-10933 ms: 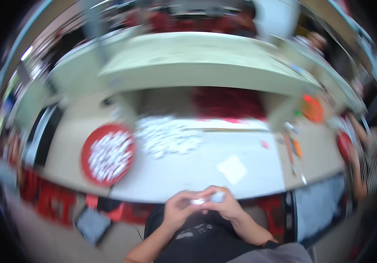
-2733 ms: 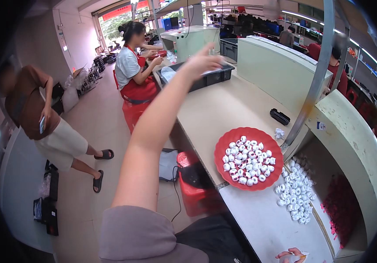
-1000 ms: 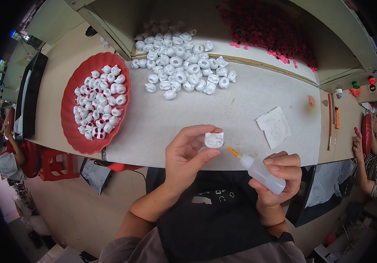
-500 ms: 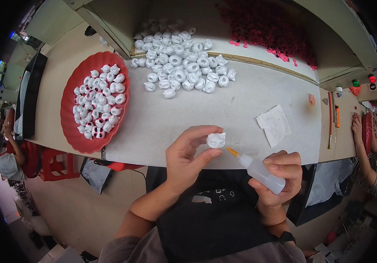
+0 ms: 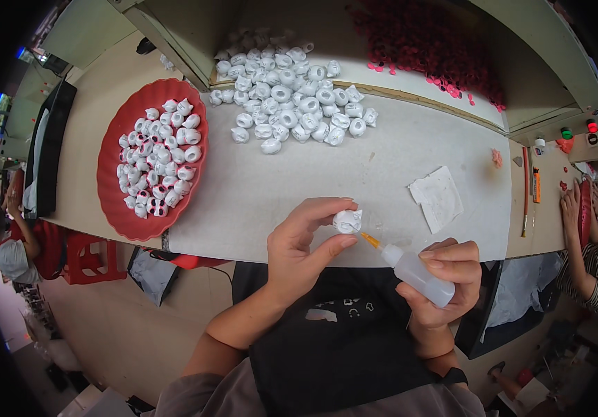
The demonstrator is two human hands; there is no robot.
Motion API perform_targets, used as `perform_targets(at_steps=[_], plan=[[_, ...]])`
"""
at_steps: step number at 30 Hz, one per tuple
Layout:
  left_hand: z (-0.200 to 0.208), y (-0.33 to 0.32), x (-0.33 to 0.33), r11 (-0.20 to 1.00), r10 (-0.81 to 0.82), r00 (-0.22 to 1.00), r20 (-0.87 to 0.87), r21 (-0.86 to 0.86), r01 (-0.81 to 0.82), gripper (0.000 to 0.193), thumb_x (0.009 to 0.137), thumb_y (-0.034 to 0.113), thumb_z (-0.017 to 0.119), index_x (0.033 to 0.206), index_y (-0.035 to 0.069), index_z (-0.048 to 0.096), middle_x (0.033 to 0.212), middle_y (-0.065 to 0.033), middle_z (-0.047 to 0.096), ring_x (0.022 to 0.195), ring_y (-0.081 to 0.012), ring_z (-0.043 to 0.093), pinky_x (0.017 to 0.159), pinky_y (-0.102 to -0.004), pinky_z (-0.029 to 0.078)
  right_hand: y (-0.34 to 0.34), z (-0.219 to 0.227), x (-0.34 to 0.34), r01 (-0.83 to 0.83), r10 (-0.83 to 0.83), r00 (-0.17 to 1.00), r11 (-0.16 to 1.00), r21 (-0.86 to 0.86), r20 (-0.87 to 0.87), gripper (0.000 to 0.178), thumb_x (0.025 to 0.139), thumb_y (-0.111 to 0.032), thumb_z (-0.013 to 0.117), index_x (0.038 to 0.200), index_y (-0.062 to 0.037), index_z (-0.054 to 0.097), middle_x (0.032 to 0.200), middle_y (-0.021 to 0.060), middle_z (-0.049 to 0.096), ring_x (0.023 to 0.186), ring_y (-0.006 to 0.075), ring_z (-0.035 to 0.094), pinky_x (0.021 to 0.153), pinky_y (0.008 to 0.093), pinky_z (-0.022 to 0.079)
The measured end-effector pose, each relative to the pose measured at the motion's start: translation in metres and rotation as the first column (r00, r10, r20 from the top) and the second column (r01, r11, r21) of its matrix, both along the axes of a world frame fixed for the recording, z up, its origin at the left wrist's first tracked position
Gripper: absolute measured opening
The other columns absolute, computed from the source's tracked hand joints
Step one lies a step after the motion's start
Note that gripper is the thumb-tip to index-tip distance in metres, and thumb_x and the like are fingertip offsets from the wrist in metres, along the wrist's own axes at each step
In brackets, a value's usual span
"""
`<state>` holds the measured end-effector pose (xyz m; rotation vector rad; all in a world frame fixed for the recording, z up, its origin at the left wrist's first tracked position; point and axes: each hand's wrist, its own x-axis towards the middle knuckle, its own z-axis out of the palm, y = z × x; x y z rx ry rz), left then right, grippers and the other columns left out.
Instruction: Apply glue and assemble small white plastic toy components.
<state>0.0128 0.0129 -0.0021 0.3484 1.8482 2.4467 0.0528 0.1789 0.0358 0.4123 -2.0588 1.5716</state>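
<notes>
Between the thumb and fingers of my left hand (image 5: 300,243) is a small white cat-head figure (image 5: 347,221), held just over the table's front edge. My right hand (image 5: 448,278) is wrapped round a translucent squeeze bottle (image 5: 420,276), tilted so that its yellow nozzle (image 5: 370,240) points up and left at the figure. The thin tip reaches the figure's front or comes very close; I cannot tell whether it touches. A pile of similar white heads (image 5: 292,104) lies farther back. More heads, some with pink and black parts, fill a red scalloped bowl (image 5: 108,184) on the left.
A white paper piece (image 5: 437,198) lies right of centre on the covered table (image 5: 264,184). Many pink-red small discs (image 5: 445,69) are heaped in the back shelf. A brush (image 5: 525,187) and an orange tube (image 5: 536,186) lie at the right. Other people sit at both sides.
The cat head has turned slightly in my left fingers and shifted a little right. The nozzle tip is now nearer to its front. My right hand barely moved.
</notes>
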Motion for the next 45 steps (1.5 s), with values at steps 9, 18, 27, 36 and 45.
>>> perform_targets(at_steps=[9, 18, 27, 36, 45], plan=[[-0.001, -0.003, -0.003, 0.962, -0.015, 0.980, -0.199, -0.270, -0.040, 0.033, 0.068, -0.006, 0.060, 0.100, -0.004, 0.052, 0.099, -0.0139, 0.053, 0.093, -0.0193, 0.050, 0.081, -0.0293, 0.039, 0.003, 0.004, 0.001, -0.046, 0.045, 0.999, 0.998, 0.044, 0.028, 0.041, 0.054, -0.004, 0.077, 0.086, -0.0050, 0.052, 0.080, 0.0094, 0.050, 0.059, 0.0139, 0.053, 0.049, 0.0220, 0.042], [-0.002, -0.015, -0.010, 0.981, 0.135, 0.989, -0.058, -0.132, -0.142, 0.034, 0.069, -0.005, 0.059, 0.102, -0.002, 0.053, 0.099, -0.0117, 0.055, 0.088, -0.0184, 0.053, 0.076, -0.0267, 0.041, 0.021, -0.002, -0.011, 0.015, -0.013, 0.997, 1.000, -0.024, 0.076, 0.035, 0.057, 0.000, 0.072, 0.084, -0.0033, 0.050, 0.084, 0.0112, 0.050, 0.068, 0.0152, 0.053, 0.059, 0.0239, 0.043], [-0.002, -0.040, -0.024, 0.975, 0.183, 0.983, 0.030, 0.121, -0.185, 0.040, 0.070, -0.008, 0.056, 0.108, -0.002, 0.047, 0.101, -0.0138, 0.053, 0.088, -0.0150, 0.052, 0.076, -0.0246, 0.041, 0.046, -0.033, -0.179, 0.048, -0.128, 0.971, 0.930, 0.364, 0.200, 0.022, 0.065, 0.001, 0.058, 0.085, -0.0048, 0.049, 0.080, 0.0085, 0.052, 0.075, 0.0217, 0.054, 0.066, 0.0312, 0.042], [-0.024, -0.044, -0.016, 0.961, 0.277, 0.959, 0.058, 0.013, -0.278, 0.039, 0.075, -0.003, 0.050, 0.113, -0.004, 0.041, 0.105, -0.0131, 0.049, 0.092, -0.0153, 0.048, 0.079, -0.0268, 0.041, -0.007, -0.060, -0.246, 0.284, -0.480, 0.875, 0.603, 0.746, 0.055, 0.009, 0.063, -0.005, 0.054, 0.065, -0.0044, 0.062, 0.069, 0.0143, 0.060, 0.068, 0.0266, 0.060, 0.060, 0.0347, 0.049], [-0.016, -0.033, -0.008, 0.986, 0.162, 0.987, 0.007, 0.023, -0.162, 0.038, 0.077, 0.003, 0.052, 0.113, -0.002, 0.041, 0.105, -0.0122, 0.049, 0.093, -0.0147, 0.048, 0.080, -0.0271, 0.041, 0.026, -0.054, -0.228, 0.306, -0.403, 0.914, 0.603, 0.736, -0.049, 0.006, 0.057, 0.000, 0.053, 0.060, -0.0008, 0.058, 0.064, 0.0164, 0.059, 0.064, 0.0299, 0.059, 0.058, 0.0360, 0.048]])
